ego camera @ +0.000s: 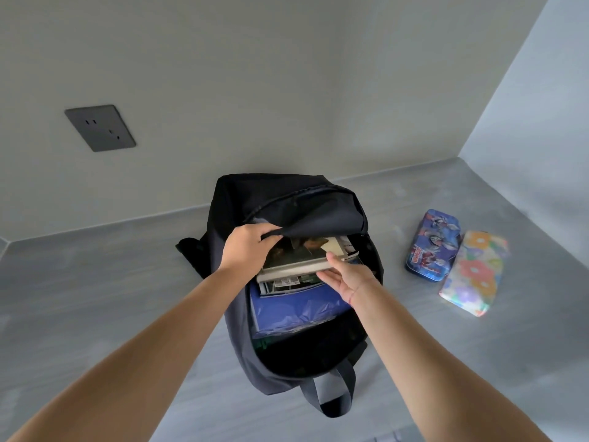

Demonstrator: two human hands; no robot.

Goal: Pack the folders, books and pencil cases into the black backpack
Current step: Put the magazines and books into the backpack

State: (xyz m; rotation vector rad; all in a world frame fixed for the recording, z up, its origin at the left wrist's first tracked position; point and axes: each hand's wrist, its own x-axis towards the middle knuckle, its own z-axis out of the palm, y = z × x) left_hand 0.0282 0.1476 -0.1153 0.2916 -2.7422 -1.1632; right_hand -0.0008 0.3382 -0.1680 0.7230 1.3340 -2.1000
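The black backpack (306, 352) lies open on the grey surface, its mouth toward me. My left hand (247, 247) grips the edge of its front flap and holds it up. My right hand (345, 275) has its fingers on the side of a thick book (296, 261) that sits in the opening. Under that book lie more books and a blue folder (296, 309), all inside the bag. Two pencil cases rest on the surface to the right of the bag: a blue tin one (432, 245) and a floral soft one (475, 272), touching each other.
The grey surface (95, 282) meets a pale wall at the back and on the right, forming a corner. A dark wall socket (100, 127) sits on the back wall at the left. The backpack's handle loop (331, 393) points toward me.
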